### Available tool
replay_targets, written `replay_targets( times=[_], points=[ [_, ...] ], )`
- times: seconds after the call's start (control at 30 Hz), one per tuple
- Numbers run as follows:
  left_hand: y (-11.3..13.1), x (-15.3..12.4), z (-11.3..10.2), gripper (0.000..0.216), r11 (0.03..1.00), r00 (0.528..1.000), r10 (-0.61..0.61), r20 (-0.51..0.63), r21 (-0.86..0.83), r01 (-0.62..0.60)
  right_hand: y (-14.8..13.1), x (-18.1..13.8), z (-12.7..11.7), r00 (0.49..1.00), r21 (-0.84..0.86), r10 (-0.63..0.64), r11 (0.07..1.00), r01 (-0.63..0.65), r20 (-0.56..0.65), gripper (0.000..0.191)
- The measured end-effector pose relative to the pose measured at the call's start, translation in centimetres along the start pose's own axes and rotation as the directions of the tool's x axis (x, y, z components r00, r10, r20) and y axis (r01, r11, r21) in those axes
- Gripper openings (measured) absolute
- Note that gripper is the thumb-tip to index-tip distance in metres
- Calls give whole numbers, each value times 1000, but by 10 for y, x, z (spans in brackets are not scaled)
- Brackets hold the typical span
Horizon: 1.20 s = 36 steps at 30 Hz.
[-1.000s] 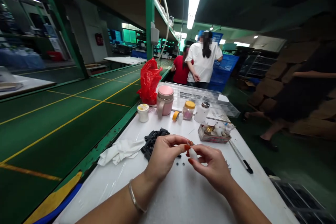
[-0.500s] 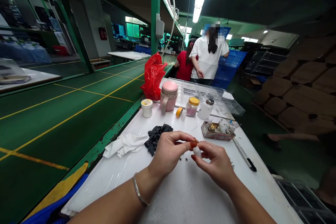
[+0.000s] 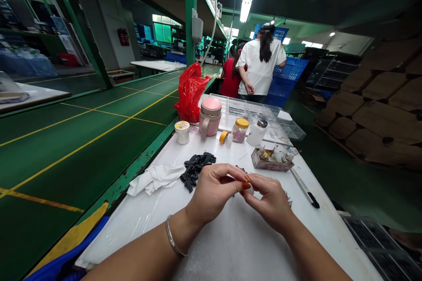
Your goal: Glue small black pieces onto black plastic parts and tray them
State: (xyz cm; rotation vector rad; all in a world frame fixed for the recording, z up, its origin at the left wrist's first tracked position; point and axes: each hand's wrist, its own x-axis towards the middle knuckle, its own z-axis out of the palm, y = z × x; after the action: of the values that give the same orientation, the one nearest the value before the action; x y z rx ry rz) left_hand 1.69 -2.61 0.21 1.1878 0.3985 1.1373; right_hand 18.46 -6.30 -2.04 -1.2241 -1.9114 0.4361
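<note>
My left hand [image 3: 212, 195] and my right hand [image 3: 272, 202] meet above the white table, fingertips touching. Between them is a small rounded white piece [image 3: 251, 189], mostly covered by the fingers; its exact kind cannot be made out. The right thumb and fingers are closed around it. The left thumb and forefinger are pinched together at its upper side, and whatever they grip is hidden. A pile of black plastic parts [image 3: 196, 169] lies just beyond my left hand, beside a crumpled white cloth [image 3: 156, 179]. Small dark pieces [image 3: 289, 199] show by my right hand.
A small box of odds and ends [image 3: 272, 164] and a utility knife [image 3: 306, 189] lie at right. Farther back stand a pink mug [image 3: 210, 118], jars, a red bag [image 3: 191, 92] and a clear divided tray [image 3: 293, 129]. A green conveyor [image 3: 99, 140] runs along the left. Two people are ahead.
My right fingers have closed in nearer to the left ones, covering more of the white piece. The whole view has shifted slightly.
</note>
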Motion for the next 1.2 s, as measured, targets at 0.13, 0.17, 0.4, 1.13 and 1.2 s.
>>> replay_targets(
  times=[0.13, 0.17, 0.4, 1.13, 1.2],
  points=[
    [-1, 0, 0, 13, 1000, 1000, 1, 4, -5, -1, 1, 0, 0, 1000, 3, -11, 1000, 11, 11, 20],
    [-1, -1, 0, 13, 1000, 1000, -1, 3, -4, 1, 1, 0, 0, 1000, 3, -14, 1000, 14, 12, 20],
    [-1, -2, 0, 10, 1000, 1000, 2, 0, -17, -2, 1, -1, 0, 1000, -3, -16, 1000, 16, 10, 18],
    [-3, 5, -8, 14, 966, 994, -111, 16, 239, 104, 3, 5, -15, 978, 93, 110, 987, -128, 178, 20],
    [-4, 9, -12, 13, 981, 997, -74, -5, 181, 74, 20, 4, -42, 949, 75, 316, 946, -316, 15, 32]
  ],
)
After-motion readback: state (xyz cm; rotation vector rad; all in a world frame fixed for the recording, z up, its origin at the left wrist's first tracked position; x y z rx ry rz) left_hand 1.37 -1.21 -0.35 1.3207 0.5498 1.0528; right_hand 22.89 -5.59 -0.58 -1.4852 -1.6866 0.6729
